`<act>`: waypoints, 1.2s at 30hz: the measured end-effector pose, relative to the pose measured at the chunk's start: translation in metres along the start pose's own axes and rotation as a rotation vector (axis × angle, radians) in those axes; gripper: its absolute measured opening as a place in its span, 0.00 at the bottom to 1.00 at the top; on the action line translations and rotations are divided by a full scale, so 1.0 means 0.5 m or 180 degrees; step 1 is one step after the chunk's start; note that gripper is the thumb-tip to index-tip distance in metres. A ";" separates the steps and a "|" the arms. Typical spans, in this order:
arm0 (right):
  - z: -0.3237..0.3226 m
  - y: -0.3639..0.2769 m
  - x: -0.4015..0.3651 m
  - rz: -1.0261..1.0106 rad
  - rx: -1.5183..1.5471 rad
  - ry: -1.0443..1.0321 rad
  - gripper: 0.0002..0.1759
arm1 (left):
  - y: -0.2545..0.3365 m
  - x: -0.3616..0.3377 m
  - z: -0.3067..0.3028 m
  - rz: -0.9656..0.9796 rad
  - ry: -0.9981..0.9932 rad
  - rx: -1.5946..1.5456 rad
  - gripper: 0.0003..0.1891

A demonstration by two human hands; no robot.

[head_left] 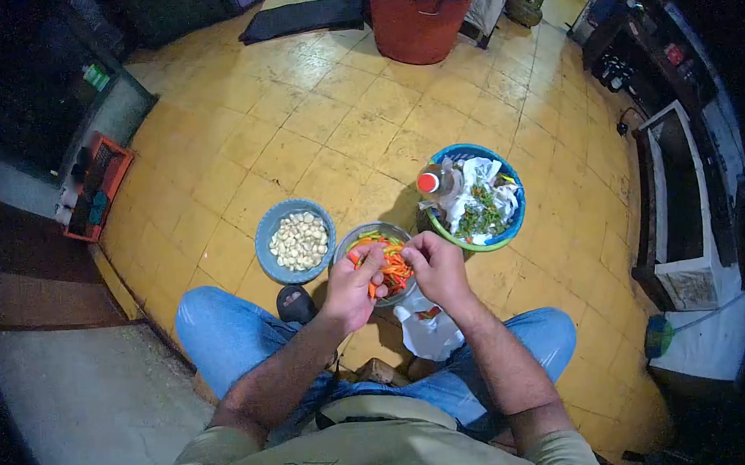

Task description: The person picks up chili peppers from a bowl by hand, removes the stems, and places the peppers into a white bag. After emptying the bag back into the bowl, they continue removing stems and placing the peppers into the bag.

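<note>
My left hand (356, 285) is closed around a few red and orange chili peppers (354, 256), whose ends show between the fingers. My right hand (439, 271) is in a pinch beside it, thumb and forefinger together; anything between them is too small to make out. Both hands are over a metal bowl (362, 227) holding many red, orange, yellow and green chilies. To its left stands a blue-grey basin (262, 247) with peeled garlic cloves (299, 241). A white plastic bag (433, 334) lies below the metal bowl, with something red at its opening.
At the right, a blue and green basket (518, 199) holds green stems, white plastic and a red-capped bottle (428, 183). A red tub with a blue lid (422, 27) stands farther back. An orange crate (118, 165) is by the left wall. A dark sandal (295, 302) lies below the basin.
</note>
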State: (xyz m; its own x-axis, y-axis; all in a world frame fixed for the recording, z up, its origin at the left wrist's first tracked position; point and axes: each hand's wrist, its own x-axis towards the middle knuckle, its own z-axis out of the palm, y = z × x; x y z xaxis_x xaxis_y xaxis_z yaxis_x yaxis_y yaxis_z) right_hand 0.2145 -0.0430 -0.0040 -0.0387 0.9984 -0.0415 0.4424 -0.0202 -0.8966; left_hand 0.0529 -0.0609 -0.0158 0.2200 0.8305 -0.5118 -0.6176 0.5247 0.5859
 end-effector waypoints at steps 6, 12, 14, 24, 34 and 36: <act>-0.030 0.003 -0.006 -0.1067 -0.0648 -0.0086 0.05 | -0.003 0.021 0.003 -0.0142 -0.0197 -0.0068 0.09; -0.078 0.021 0.021 -0.1128 -0.0820 0.0090 0.06 | -0.005 0.029 -0.006 -0.0107 0.0002 0.0136 0.08; -0.120 0.037 0.048 -0.0733 -0.0730 0.0609 0.10 | -0.006 0.031 -0.009 -0.0062 0.0020 0.0269 0.08; -0.147 0.052 0.081 -0.0395 -0.0877 0.0690 0.11 | -0.007 0.031 -0.025 -0.0471 -0.0068 -0.0086 0.32; -0.009 -0.003 0.001 -0.0869 -0.0517 -0.0814 0.12 | -0.021 0.018 -0.002 -0.0530 -0.0587 0.0239 0.32; -0.011 -0.002 0.001 -0.0894 -0.0601 -0.0890 0.11 | -0.018 0.014 0.005 -0.0584 -0.0729 0.0221 0.31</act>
State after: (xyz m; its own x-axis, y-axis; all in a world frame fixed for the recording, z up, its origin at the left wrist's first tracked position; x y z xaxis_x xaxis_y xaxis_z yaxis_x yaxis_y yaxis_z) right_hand 0.2188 -0.0420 -0.0008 -0.4105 0.9104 0.0514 0.5351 0.2861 -0.7949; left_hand 0.0616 -0.0594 -0.0230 0.4926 0.7372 -0.4626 -0.5003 0.6748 0.5425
